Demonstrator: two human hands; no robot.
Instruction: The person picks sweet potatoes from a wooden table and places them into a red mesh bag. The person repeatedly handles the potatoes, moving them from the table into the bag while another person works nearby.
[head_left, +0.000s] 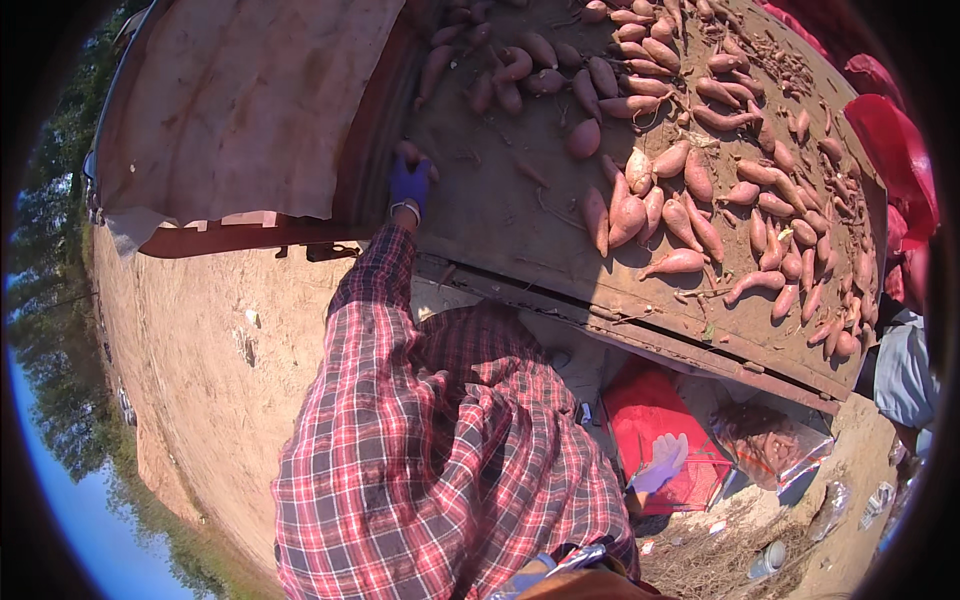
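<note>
My left hand (409, 187), in a purple glove, reaches to the shaded left part of a dirt-covered metal bed. Its fingers are closed around a sweet potato (409, 152), part of which the glove hides. Down at the right, my right hand (661, 460) wears a pale purple glove. It is empty, with the fingers spread, above a red mesh crate or bag (652, 409). Many loose pinkish sweet potatoes (627, 221) lie across the bed (487, 202), most of them on the sunlit right side.
A brown sheet (232, 105) covers a panel left of the bed. Beside the red mesh stands a clear bag of sweet potatoes (772, 442). Another person's sleeve (906, 367) shows at the right edge. A plastic cup (766, 559) and litter lie on the ground.
</note>
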